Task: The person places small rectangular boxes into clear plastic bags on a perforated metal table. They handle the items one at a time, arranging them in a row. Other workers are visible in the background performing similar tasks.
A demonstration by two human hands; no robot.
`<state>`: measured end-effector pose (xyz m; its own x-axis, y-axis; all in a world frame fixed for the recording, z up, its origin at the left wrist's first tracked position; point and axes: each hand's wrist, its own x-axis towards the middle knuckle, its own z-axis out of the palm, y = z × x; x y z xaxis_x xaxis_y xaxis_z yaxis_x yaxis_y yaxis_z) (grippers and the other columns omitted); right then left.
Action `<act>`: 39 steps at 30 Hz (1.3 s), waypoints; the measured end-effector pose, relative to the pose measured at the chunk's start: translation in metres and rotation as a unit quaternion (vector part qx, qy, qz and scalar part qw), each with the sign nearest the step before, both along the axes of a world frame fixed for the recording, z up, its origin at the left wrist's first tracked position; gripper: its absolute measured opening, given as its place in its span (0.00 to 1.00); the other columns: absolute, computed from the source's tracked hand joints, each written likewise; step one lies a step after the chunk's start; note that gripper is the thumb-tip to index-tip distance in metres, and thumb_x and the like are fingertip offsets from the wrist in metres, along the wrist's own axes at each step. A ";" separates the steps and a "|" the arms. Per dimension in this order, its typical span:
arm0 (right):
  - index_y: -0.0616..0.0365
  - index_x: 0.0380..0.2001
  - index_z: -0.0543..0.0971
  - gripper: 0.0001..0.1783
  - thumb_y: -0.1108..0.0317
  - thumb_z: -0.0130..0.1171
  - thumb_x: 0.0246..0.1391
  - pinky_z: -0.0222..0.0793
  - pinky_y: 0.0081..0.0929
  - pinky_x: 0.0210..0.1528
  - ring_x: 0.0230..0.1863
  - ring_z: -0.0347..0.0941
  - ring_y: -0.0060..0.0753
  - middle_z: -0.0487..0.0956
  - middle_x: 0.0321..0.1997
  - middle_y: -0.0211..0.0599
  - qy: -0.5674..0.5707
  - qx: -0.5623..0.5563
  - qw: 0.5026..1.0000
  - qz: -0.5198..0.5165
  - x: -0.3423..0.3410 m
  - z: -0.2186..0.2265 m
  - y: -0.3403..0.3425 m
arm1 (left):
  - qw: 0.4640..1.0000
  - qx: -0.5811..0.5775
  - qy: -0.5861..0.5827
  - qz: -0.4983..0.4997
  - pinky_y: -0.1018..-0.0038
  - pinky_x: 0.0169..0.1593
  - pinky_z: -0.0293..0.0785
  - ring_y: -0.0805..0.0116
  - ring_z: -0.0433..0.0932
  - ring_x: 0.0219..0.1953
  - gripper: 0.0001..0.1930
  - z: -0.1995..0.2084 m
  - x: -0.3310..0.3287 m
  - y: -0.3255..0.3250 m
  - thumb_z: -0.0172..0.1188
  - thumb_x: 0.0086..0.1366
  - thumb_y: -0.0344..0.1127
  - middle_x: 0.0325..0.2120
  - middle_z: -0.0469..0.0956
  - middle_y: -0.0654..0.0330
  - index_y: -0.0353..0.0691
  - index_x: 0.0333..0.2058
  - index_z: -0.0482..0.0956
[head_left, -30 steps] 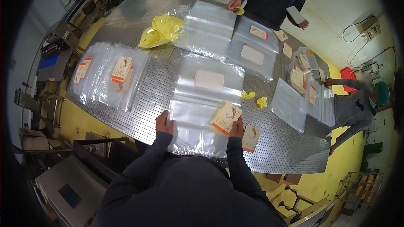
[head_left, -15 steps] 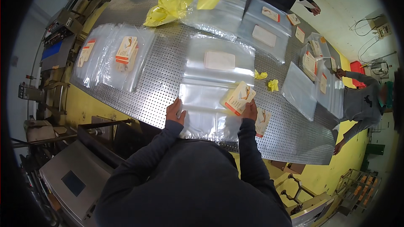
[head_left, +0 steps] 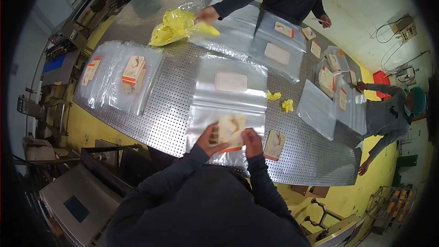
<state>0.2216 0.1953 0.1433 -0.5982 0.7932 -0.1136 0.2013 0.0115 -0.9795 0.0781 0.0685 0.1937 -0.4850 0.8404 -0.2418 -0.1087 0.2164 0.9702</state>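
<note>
Okay, my left hand is half open at the card's left edge, fingers a bit spread, thumb laid toward its lower left corner. My right hand has the fingers bunched, pinching the right edge. Both have hold of the cream card; can't tell if it's one or several. Wrists angle inward, forearms up from the bottom edge, dark sleeves.

Card sits lower centre of frame, tilted slightly, face showing: pale ground, picture toward the upper right, orange-red band along the bottom. Slightly blurred, print not readable.

Behind it, a clear plastic bag lies flat on the perforated metal table. Just right of my right hand, a similar printed card on the table. Above, mid-frame, a pale blank-faced card on clear plastic. Yellow scraps right of that. Left of frame, bags with a card pile on top. Top centre, a co-worker's hand at crumpled yellow film.
</note>
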 end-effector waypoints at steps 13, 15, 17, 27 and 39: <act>0.67 0.28 0.76 0.04 0.76 0.58 0.48 0.66 0.14 0.27 0.22 0.69 0.17 0.77 0.24 0.34 0.084 -0.117 0.986 -0.089 -0.010 0.038 -0.031 | 0.996 0.049 -0.025 0.076 0.75 0.36 0.75 0.69 0.78 0.33 0.14 -0.012 0.000 0.033 0.61 0.53 0.26 0.32 0.78 0.55 0.30 0.38 0.71; 0.69 0.29 0.77 0.06 0.75 0.58 0.49 0.67 0.16 0.29 0.23 0.71 0.19 0.78 0.23 0.35 0.078 -0.123 0.986 -0.077 -0.013 0.040 -0.032 | 0.990 0.039 -0.102 0.090 0.75 0.35 0.76 0.69 0.79 0.31 0.14 -0.007 0.003 0.033 0.62 0.51 0.25 0.31 0.78 0.55 0.30 0.37 0.71; 0.70 0.30 0.77 0.08 0.74 0.57 0.50 0.67 0.17 0.30 0.24 0.71 0.21 0.77 0.23 0.36 0.078 -0.129 0.988 -0.029 -0.012 0.047 -0.030 | 0.985 0.037 -0.136 0.098 0.75 0.34 0.76 0.69 0.79 0.30 0.15 -0.005 0.004 0.033 0.63 0.50 0.24 0.31 0.78 0.56 0.31 0.37 0.71; 0.70 0.27 0.77 0.06 0.76 0.57 0.49 0.68 0.18 0.29 0.22 0.72 0.23 0.79 0.25 0.41 0.104 -0.162 0.981 -0.017 -0.007 0.030 -0.026 | 0.994 0.034 -0.037 0.094 0.75 0.34 0.75 0.71 0.78 0.31 0.18 0.001 0.010 0.029 0.65 0.48 0.25 0.29 0.78 0.57 0.32 0.38 0.70; 0.67 0.24 0.75 0.04 0.76 0.58 0.47 0.67 0.15 0.27 0.21 0.71 0.19 0.77 0.22 0.34 0.024 -0.131 0.991 0.017 -0.005 0.031 -0.018 | 0.992 0.041 0.071 0.093 0.72 0.36 0.74 0.65 0.79 0.32 0.21 0.003 0.017 0.025 0.64 0.49 0.32 0.28 0.78 0.52 0.33 0.41 0.70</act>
<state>0.2161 0.1769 0.1747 -0.6333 0.7196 -0.2848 0.1592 -0.2391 -0.9579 0.0951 0.0935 0.1965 -0.6574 0.7476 -0.0947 0.0001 0.1257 0.9921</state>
